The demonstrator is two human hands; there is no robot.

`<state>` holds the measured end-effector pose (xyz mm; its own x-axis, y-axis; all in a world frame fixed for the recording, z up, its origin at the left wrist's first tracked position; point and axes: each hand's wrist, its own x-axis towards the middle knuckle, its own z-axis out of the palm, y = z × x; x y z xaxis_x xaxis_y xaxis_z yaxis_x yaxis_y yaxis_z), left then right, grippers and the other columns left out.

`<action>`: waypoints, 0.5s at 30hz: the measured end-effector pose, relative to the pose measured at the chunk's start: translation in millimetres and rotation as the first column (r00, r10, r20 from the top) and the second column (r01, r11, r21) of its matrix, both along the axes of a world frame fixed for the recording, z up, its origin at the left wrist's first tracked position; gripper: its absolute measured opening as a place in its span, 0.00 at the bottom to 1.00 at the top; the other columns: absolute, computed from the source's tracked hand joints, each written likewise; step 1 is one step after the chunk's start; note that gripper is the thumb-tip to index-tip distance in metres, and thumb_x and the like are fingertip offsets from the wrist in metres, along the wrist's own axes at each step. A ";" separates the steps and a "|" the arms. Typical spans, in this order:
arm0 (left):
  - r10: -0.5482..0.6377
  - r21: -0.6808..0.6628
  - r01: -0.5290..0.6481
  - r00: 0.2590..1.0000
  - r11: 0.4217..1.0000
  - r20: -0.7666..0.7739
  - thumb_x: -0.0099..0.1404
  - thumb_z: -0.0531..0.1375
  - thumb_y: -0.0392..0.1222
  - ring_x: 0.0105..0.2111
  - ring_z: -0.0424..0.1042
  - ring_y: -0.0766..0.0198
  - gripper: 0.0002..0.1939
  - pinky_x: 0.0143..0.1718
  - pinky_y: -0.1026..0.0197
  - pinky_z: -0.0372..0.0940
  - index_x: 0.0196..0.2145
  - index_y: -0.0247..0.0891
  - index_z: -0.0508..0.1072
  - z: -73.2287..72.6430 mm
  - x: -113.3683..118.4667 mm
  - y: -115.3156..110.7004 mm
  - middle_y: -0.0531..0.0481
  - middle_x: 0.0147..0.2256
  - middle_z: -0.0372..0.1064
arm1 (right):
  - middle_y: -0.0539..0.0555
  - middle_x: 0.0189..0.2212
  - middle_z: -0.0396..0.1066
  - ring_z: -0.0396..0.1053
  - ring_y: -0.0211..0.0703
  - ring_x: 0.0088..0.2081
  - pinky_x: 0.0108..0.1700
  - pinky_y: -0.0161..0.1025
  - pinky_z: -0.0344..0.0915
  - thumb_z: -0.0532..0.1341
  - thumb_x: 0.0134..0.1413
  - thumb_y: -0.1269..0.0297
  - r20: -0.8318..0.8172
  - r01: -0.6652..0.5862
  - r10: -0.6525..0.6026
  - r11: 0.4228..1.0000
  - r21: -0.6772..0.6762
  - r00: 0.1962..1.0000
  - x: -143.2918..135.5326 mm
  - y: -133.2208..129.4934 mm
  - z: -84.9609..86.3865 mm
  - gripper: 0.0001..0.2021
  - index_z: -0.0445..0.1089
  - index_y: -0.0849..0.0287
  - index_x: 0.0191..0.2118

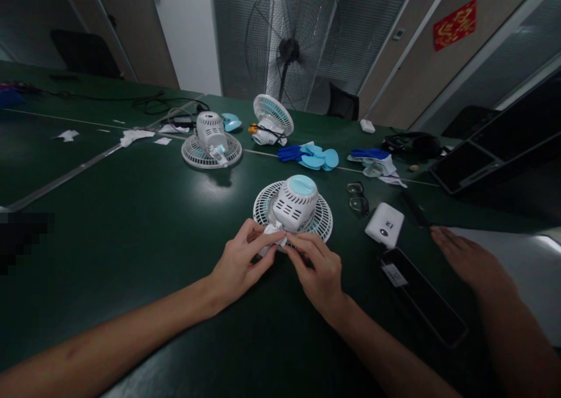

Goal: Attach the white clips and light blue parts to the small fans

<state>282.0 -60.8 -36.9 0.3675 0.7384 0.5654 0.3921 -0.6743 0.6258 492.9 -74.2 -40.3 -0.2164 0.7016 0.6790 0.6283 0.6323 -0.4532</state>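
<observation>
Green tabletop (153,258), large fan (289,50) behind

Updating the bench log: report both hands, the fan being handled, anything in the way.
Left hand pinching white piece, right hand touching it. Near fan grille down, housing up. Glasses to its right, clear of both hands.

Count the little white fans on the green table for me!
3: the near fan, right at the left hand and right hand; the left fan, grille down, farther back; and the tilted fan beyond.
</observation>
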 end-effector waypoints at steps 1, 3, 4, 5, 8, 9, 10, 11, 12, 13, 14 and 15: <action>-0.004 0.005 0.004 1.000 1.000 0.000 0.74 0.60 0.34 0.44 0.71 0.63 0.21 0.43 0.58 0.73 0.62 0.47 0.72 0.3 -0.1 0.2 0.47 0.47 0.64 | 0.54 0.45 0.78 0.78 0.42 0.44 0.43 0.38 0.77 0.64 0.68 0.72 0.003 0.001 -0.001 1.000 0.001 1.000 -0.1 0.1 0.2 0.11 0.74 0.54 0.52; -0.007 0.022 0.007 1.000 1.000 -0.004 0.74 0.60 0.34 0.44 0.71 0.62 0.21 0.43 0.58 0.74 0.61 0.46 0.72 0.8 -0.4 0.6 0.47 0.48 0.64 | 0.54 0.44 0.78 0.79 0.42 0.44 0.44 0.38 0.77 0.65 0.68 0.72 0.009 0.003 -0.003 1.000 0.006 1.000 -0.6 0.3 0.4 0.10 0.75 0.55 0.52; -0.006 0.031 0.007 1.000 1.000 -0.008 0.74 0.60 0.34 0.44 0.71 0.62 0.20 0.43 0.57 0.74 0.61 0.46 0.72 0.8 -0.4 0.8 0.47 0.47 0.65 | 0.54 0.44 0.78 0.79 0.42 0.44 0.44 0.38 0.77 0.64 0.68 0.72 0.010 0.006 -0.006 1.000 0.011 1.000 -0.8 0.5 0.3 0.10 0.75 0.55 0.52; -0.005 0.037 0.006 1.000 0.999 -0.013 0.74 0.59 0.34 0.44 0.71 0.62 0.21 0.43 0.57 0.74 0.62 0.46 0.72 0.8 -0.5 0.9 0.46 0.47 0.65 | 0.54 0.44 0.78 0.79 0.42 0.44 0.45 0.39 0.77 0.64 0.68 0.72 0.011 0.007 -0.007 1.000 0.013 1.000 -1.1 0.6 0.0 0.10 0.75 0.55 0.51; -0.005 0.033 0.006 1.000 0.999 -0.026 0.75 0.59 0.34 0.44 0.72 0.62 0.21 0.42 0.57 0.74 0.62 0.46 0.72 0.5 -0.7 0.5 0.46 0.47 0.65 | 0.53 0.43 0.78 0.79 0.42 0.44 0.46 0.38 0.77 0.64 0.68 0.72 0.007 0.001 -0.002 1.000 0.009 1.000 -1.6 1.0 -1.2 0.09 0.75 0.55 0.51; -0.006 0.026 0.007 1.000 1.000 -0.029 0.75 0.59 0.34 0.43 0.72 0.62 0.21 0.42 0.57 0.75 0.62 0.46 0.72 0.3 -0.8 0.3 0.46 0.47 0.65 | 0.54 0.44 0.78 0.79 0.42 0.44 0.46 0.38 0.77 0.64 0.68 0.72 0.005 -0.003 0.003 1.000 0.004 1.000 -1.6 1.1 -1.7 0.09 0.74 0.55 0.51; -0.007 0.022 0.008 0.999 1.000 -0.031 0.75 0.59 0.35 0.43 0.72 0.62 0.21 0.41 0.57 0.75 0.62 0.46 0.72 0.3 -0.8 0.0 0.46 0.47 0.64 | 0.54 0.44 0.78 0.79 0.42 0.44 0.46 0.38 0.77 0.64 0.69 0.72 0.004 -0.006 0.006 1.000 0.000 1.000 -1.6 1.1 -2.1 0.10 0.74 0.54 0.52; -0.008 0.020 0.008 0.999 1.000 -0.033 0.75 0.59 0.35 0.43 0.72 0.62 0.21 0.41 0.57 0.75 0.62 0.46 0.72 0.2 -0.7 -0.3 0.46 0.47 0.64 | 0.54 0.44 0.78 0.79 0.42 0.44 0.46 0.38 0.77 0.64 0.69 0.72 0.004 -0.007 0.007 1.000 -0.004 1.000 -1.5 1.1 -2.4 0.10 0.74 0.54 0.52; -0.007 0.021 0.008 0.999 1.000 -0.034 0.75 0.59 0.35 0.43 0.72 0.62 0.20 0.41 0.57 0.75 0.62 0.46 0.72 0.1 -0.7 -0.5 0.46 0.47 0.64 | 0.54 0.44 0.78 0.79 0.42 0.44 0.47 0.38 0.77 0.64 0.69 0.72 0.005 -0.007 0.007 1.000 -0.006 1.000 -1.5 1.1 -2.6 0.10 0.74 0.54 0.52; -0.005 0.023 0.006 0.999 1.000 -0.034 0.75 0.59 0.35 0.43 0.72 0.62 0.20 0.41 0.56 0.75 0.62 0.47 0.72 0.0 -0.6 -0.7 0.46 0.47 0.64 | 0.54 0.44 0.78 0.79 0.42 0.44 0.47 0.39 0.77 0.64 0.69 0.72 0.006 -0.006 0.006 1.000 -0.006 1.000 -1.6 1.1 -2.8 0.10 0.74 0.54 0.52; -0.003 0.026 0.003 0.999 1.000 -0.034 0.75 0.59 0.35 0.43 0.72 0.62 0.20 0.41 0.56 0.75 0.62 0.47 0.72 -0.1 -0.6 -0.8 0.46 0.47 0.64 | 0.53 0.44 0.78 0.79 0.42 0.44 0.47 0.39 0.77 0.64 0.69 0.72 0.007 -0.006 0.006 1.000 -0.005 1.000 -1.6 1.0 -2.8 0.10 0.74 0.54 0.52; 0.000 0.027 0.001 0.999 1.000 -0.036 0.75 0.59 0.35 0.43 0.72 0.62 0.21 0.41 0.56 0.75 0.62 0.47 0.71 -0.2 -0.6 -0.8 0.46 0.48 0.64 | 0.53 0.44 0.79 0.79 0.42 0.44 0.47 0.39 0.77 0.64 0.69 0.72 0.008 -0.007 0.008 1.000 -0.004 1.000 -1.8 1.0 -2.6 0.10 0.74 0.54 0.52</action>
